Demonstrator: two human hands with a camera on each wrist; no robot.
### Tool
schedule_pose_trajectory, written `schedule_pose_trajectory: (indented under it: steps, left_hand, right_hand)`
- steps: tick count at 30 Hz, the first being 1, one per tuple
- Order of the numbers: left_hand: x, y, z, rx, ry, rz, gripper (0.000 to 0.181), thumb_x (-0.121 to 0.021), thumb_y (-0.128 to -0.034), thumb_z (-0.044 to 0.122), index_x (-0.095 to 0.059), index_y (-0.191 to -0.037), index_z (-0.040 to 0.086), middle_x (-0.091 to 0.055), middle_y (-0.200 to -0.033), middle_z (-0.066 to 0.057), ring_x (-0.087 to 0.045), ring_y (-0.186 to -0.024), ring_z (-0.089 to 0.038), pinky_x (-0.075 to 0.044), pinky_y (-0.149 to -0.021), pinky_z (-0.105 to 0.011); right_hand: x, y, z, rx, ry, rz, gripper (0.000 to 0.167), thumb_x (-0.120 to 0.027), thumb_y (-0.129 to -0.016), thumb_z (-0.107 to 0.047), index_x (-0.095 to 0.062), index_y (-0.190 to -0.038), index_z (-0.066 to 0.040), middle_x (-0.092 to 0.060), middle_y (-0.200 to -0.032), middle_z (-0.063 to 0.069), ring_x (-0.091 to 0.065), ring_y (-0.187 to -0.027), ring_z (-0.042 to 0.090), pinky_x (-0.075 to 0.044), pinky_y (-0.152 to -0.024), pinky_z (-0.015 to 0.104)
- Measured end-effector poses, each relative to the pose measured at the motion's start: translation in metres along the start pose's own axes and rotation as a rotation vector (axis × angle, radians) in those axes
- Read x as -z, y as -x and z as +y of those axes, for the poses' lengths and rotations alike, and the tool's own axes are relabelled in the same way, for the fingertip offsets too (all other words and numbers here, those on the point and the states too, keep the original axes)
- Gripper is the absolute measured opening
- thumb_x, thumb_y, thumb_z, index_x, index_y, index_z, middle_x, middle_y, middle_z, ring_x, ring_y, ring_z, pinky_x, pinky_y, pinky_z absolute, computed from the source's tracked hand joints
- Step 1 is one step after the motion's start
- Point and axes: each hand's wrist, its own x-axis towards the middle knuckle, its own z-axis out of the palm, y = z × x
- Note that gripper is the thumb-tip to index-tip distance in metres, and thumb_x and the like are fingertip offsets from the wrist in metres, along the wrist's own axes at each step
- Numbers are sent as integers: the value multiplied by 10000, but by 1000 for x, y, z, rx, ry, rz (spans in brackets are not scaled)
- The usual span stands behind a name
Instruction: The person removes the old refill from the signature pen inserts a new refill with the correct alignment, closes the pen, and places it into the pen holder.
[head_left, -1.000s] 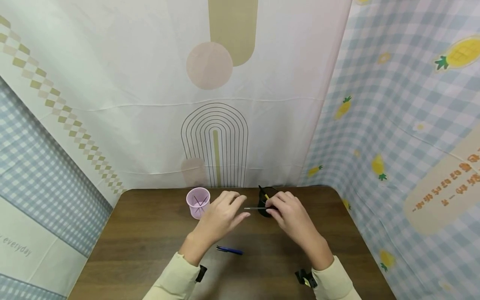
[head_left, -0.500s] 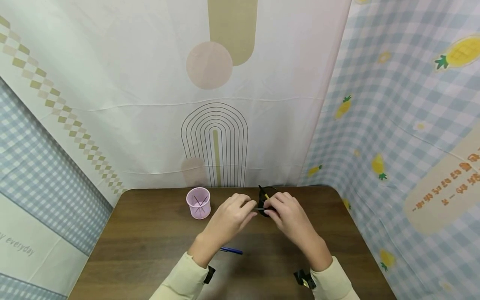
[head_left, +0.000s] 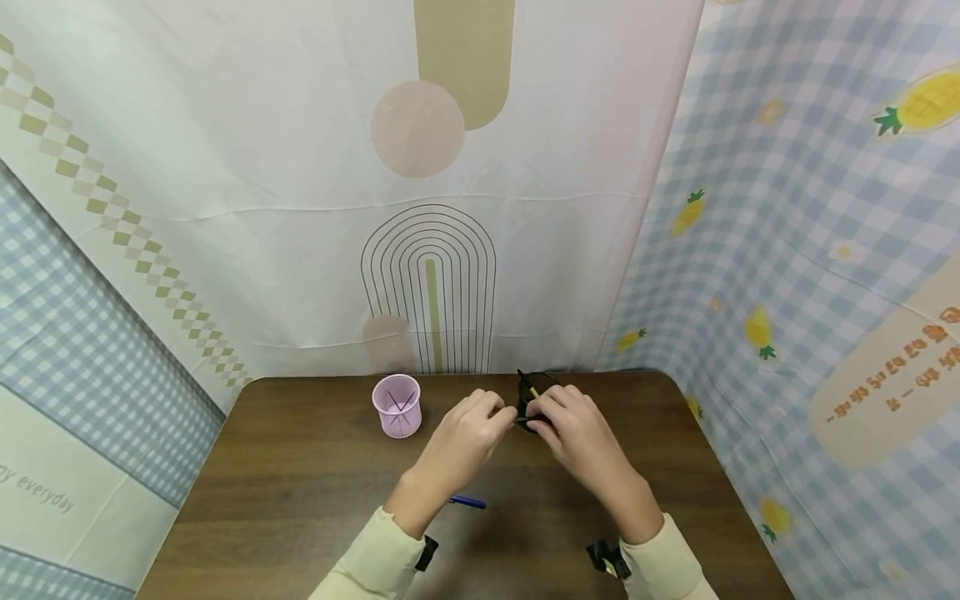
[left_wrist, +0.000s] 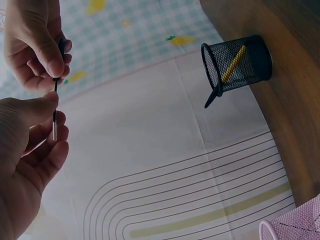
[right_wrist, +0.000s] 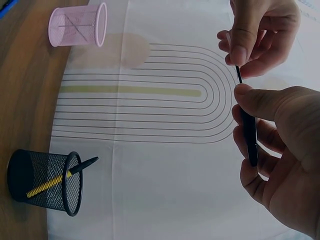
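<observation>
Fingers clamped — left hand on thin refill, right hand on black pen barrel, the two in line; from these, pink mesh cup at nine o'clock, blue pen lies at seven.

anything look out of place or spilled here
Nothing looks spilled. The blue pen lies loose on the tabletop, outside the pink cup and black mesh cup; the held black barrel has a thin rod sticking out, perhaps unassembled.
</observation>
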Motion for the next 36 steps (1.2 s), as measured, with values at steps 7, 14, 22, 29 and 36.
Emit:
schedule_pose_trajectory:
  steps: [7,14,22,29,36]
  left_hand:
    - [-2,0,1,-23,-58,-24,159,-733,-855,-52,-703,-906,96,-592,-878,-18,-567,-815,-178,-509,-733,-283]
    - [0,0,3,-27,-98,-51,175,-745,-853,-53,-691,-909,103,-585,-888,-16,-556,-816,-176,-490,-703,-282]
    - [2,0,3,-51,-123,-61,142,-716,-885,-35,-702,-941,95,-571,-893,-19,-541,-811,-170,-468,-682,-273]
    - [3,0,2,-59,-141,-42,130,-676,-894,-29,-695,-928,95,-569,-895,-17,-542,-811,-174,-470,-687,-277]
    - [5,1,1,-64,-147,-41,141,-686,-885,-34,-702,-940,95,-576,-900,-20,-546,-813,-174,-478,-698,-276]
  right_hand:
    - [-1,-1,0,6,2,5,217,-872,-808,-146,-704,-944,-153,-659,-956,-31,-593,-867,172,-487,-720,353]
    - [-2,-2,-1,13,-2,7,216,-871,-810,-141,-706,-948,-151,-662,-959,-25,-596,-864,176,-483,-713,350]
    - [-2,-2,-1,9,-2,1,223,-874,-804,-130,-704,-948,-152,-659,-960,-28,-593,-864,177,-485,-712,350]
    - [0,-2,-1,7,6,-1,208,-864,-818,-140,-705,-950,-153,-656,-962,-29,-587,-865,173,-487,-717,349]
    - [0,1,0,6,11,5,223,-873,-805,-127,-705,-952,-146,-658,-966,-27,-579,-856,169,-480,-708,344]
